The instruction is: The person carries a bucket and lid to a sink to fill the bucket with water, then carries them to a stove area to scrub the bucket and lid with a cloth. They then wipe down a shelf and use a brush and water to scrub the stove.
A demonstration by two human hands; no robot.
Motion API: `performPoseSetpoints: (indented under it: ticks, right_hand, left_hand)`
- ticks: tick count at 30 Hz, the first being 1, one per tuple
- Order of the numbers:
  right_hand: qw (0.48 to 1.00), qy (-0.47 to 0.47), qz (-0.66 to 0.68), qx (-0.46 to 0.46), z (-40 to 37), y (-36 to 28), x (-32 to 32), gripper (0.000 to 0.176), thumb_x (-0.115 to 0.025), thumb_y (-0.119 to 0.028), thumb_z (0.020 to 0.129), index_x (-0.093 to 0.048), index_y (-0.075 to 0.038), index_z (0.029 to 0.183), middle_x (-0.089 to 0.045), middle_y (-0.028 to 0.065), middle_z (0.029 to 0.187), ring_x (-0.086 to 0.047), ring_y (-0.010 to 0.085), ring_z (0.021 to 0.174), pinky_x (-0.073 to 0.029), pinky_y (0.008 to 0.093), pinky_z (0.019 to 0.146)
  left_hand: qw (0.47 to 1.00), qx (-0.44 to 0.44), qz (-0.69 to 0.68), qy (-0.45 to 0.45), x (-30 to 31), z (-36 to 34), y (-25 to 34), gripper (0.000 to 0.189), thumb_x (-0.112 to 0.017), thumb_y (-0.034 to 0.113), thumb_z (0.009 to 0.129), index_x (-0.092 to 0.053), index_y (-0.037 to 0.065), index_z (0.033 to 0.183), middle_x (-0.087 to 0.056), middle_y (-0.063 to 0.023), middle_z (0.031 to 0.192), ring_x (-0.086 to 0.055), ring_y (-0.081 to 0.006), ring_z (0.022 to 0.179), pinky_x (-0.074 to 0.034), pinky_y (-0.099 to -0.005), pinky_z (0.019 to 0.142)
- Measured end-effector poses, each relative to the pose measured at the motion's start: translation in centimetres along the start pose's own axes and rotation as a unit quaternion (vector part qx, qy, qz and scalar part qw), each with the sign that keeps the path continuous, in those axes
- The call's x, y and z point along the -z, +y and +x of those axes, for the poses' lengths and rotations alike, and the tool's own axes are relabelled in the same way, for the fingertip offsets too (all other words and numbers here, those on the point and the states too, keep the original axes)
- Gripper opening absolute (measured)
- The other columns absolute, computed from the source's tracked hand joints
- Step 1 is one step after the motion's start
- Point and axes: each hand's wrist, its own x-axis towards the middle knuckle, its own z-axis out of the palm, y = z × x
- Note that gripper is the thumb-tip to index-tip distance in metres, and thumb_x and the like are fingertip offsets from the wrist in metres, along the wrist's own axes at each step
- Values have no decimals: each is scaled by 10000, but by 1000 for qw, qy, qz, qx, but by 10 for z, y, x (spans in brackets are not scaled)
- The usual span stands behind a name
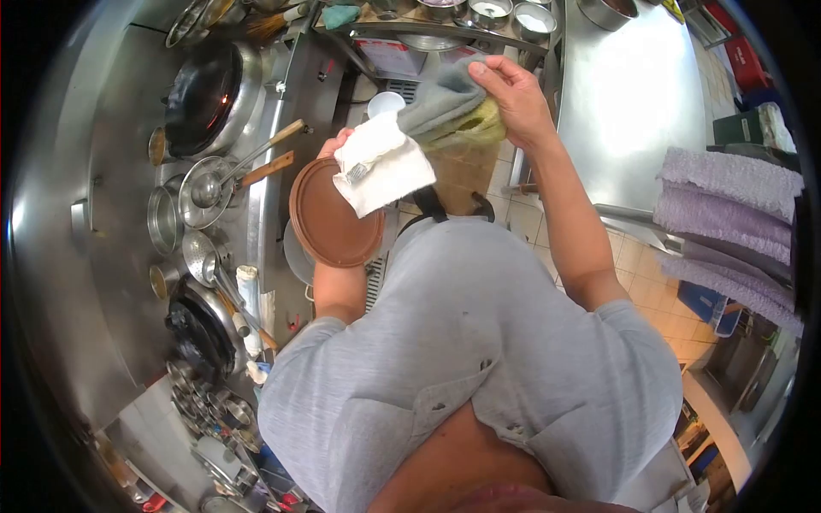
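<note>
One grey-green cloth (449, 101) is pinched by the right hand (520, 104), its grip closed, beside a white cloth (389, 175) draped over part of a round brown dish (333, 224). The dish is gripped by the left hand (336, 143), mostly hidden behind it. A wok (198, 98) is seen leftward, a metal surface (633, 103) rightward.

a round brown plate (332, 227) with a raised rim is held in the air near ten o'clock, its flat face showing. a folded white cloth (398, 175) overlaps its edge around one o'clock. a bunched grey and yellow-green cloth (446, 101) hangs just beyond, near twelve o'clock.
</note>
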Motion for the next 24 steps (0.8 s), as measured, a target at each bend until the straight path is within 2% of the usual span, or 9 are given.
performPoseSetpoints:
  ticks: [2,5,7,8,10,12,17,23,24]
  right_hand:
    - [1000,25,19,1,-1,4,1,207,-748,-200,955,-695,-43,1079,-704,2,1006,-637,83,921,-514,257,844]
    - [988,80,129,-26,8,18,8,268,-733,-151,947,-656,-18,1166,-703,47,1052,-662,130,962,-534,307,873]
    - [962,101,249,-52,15,20,14,316,-708,-110,944,-623,0,1228,-701,82,1096,-678,173,986,-546,347,884]
    - [953,66,291,-50,14,14,17,356,-669,-69,937,-588,25,1270,-693,121,1136,-690,239,1025,-558,387,912]
    - [956,53,287,-35,12,8,19,346,-654,-62,938,-590,27,1266,-691,133,1148,-689,259,1043,-559,402,933]
    - [964,25,264,-3,4,-5,15,282,-654,-57,954,-627,38,1219,-711,132,1105,-706,252,1003,-578,380,910]
    - [987,82,67,121,-1,-28,19,190,-707,-55,958,-696,39,1122,-740,96,1006,-706,157,886,-577,266,785]
    - [971,135,31,197,-6,-37,23,210,-745,-96,945,-703,37,1102,-728,69,984,-664,112,850,-536,244,775]
    - [970,165,-27,178,-6,-30,31,218,-743,-115,950,-703,37,1101,-720,60,969,-649,103,836,-520,235,765]
  left_hand:
    - [999,-21,30,37,-12,-6,-2,168,-610,221,891,-647,115,1016,-682,-92,1020,-698,-300,952,-604,-497,806]
    - [990,-25,74,115,37,8,-1,260,-593,194,874,-637,112,1116,-677,-87,1082,-693,-314,973,-602,-512,849]
    - [994,7,49,95,26,3,-3,310,-596,165,862,-626,98,1162,-673,-98,1107,-697,-300,946,-616,-473,799]
    - [995,23,36,86,19,-1,-2,336,-597,151,856,-620,90,1186,-671,-104,1120,-699,-294,932,-622,-453,774]
    - [992,30,97,70,12,1,5,364,-599,133,828,-624,94,1189,-694,-95,1067,-694,-285,982,-599,-447,849]
    - [989,50,130,57,1,3,11,305,-629,115,887,-607,86,1190,-700,-91,1026,-687,-257,957,-579,-394,845]
    - [983,57,169,39,14,10,16,205,-651,147,934,-596,66,1114,-684,-78,975,-650,-212,859,-529,-337,722]
    - [961,-18,274,43,65,11,-2,173,-677,185,991,-583,43,1024,-664,-62,915,-606,-158,742,-469,-269,576]
    - [934,-61,341,89,65,15,-12,187,-680,198,990,-586,40,1025,-662,-56,917,-602,-143,764,-479,-271,619]
